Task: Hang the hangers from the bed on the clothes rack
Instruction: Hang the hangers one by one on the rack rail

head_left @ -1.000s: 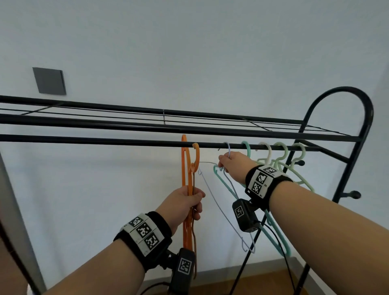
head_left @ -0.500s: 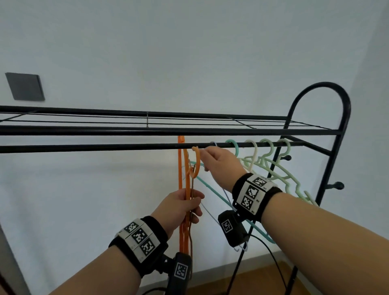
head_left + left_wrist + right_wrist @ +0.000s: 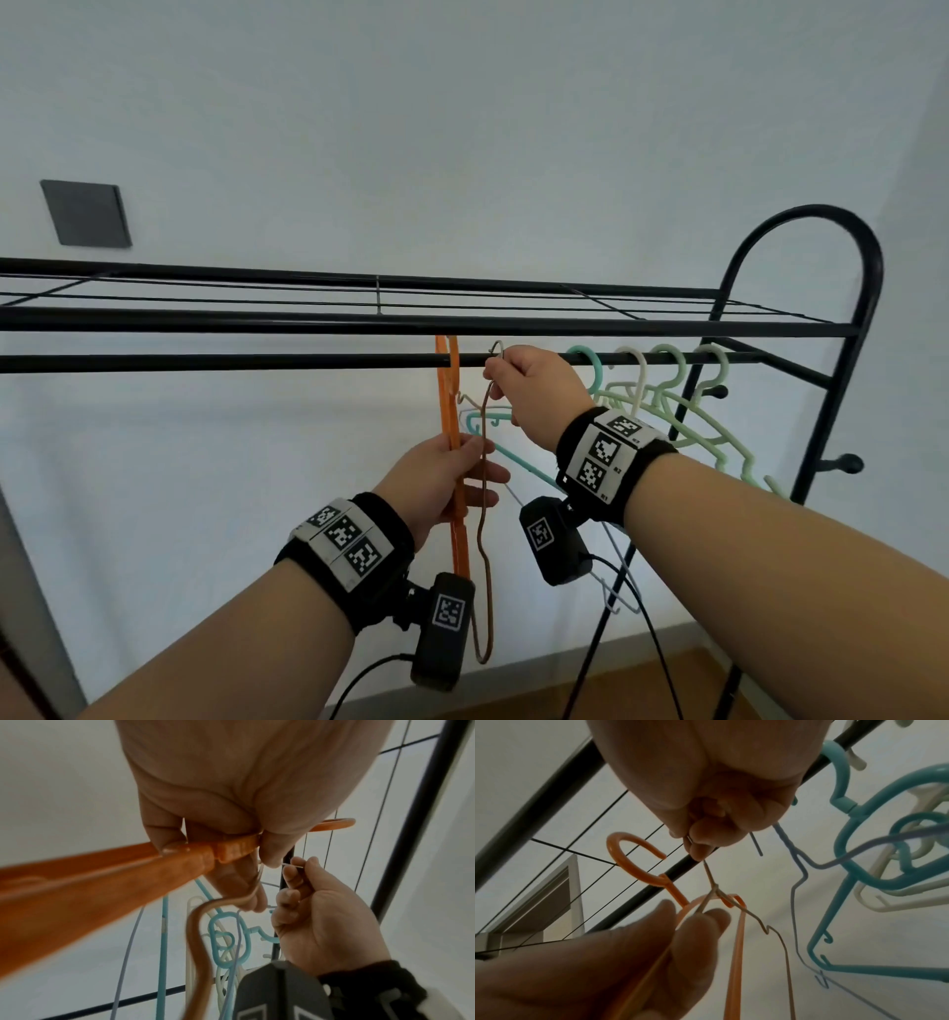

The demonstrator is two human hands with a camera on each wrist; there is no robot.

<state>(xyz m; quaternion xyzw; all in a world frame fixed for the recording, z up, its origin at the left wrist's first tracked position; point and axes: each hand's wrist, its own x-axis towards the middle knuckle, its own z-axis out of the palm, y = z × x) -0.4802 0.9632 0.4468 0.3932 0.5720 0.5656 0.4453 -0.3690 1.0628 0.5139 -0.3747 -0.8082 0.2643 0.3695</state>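
My left hand (image 3: 477, 478) grips an orange plastic hanger (image 3: 458, 519) below the black rail (image 3: 257, 362); its top reaches rail height. A brown wire hanger (image 3: 482, 565) runs across the left fingers (image 3: 231, 874). My right hand (image 3: 495, 380) pinches that brown hanger's hook (image 3: 707, 870) and holds it up at the rail. Whether the hook is over the rail I cannot tell. In the left wrist view the orange hanger (image 3: 154, 866) sits under the thumb. A teal hanger (image 3: 585, 360), a lavender wire hanger (image 3: 798, 882), a white one (image 3: 637, 370) and two pale green ones (image 3: 672, 365) hang to the right.
Above the rail runs the rack's wire shelf (image 3: 359, 324). The rack's arched end frame (image 3: 868, 308) with round pegs (image 3: 847, 462) stands at the right. A grey panel (image 3: 84, 213) is on the wall at left. Left of the orange hanger the rail carries nothing.
My right hand let go of the lavender wire hanger on the rail, came left to the bundle in my left hand and raised the brown wire hanger's hook to the rail.
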